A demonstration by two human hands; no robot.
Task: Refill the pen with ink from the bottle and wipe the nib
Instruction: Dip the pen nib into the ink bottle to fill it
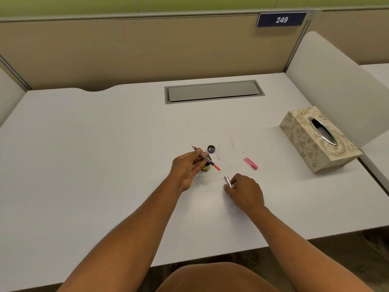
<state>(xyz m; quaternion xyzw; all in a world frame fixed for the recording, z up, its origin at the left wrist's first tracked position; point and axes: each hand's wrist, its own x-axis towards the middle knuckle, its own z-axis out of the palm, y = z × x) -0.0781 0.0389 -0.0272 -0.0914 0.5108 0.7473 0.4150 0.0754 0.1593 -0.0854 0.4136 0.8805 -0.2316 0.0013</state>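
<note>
My left hand (pixel 187 167) grips a thin pen section (pixel 207 159) with a red-orange converter end pointing right and the nib pointing up-left. The small dark ink bottle (pixel 205 167) stands just behind those fingers, mostly hidden by them. Its round dark cap (pixel 211 148) lies on the white desk (pixel 105 144) a little beyond. My right hand (pixel 245 191) holds a silvery pen barrel (pixel 228 180) low over the desk, to the right of the bottle. A pink pen cap (pixel 250 163) lies farther right.
A patterned tissue box (pixel 315 140) sits at the right edge of the desk. A grey cable hatch (pixel 213 91) is set into the desk at the back. Beige partition walls enclose the desk behind and at both sides.
</note>
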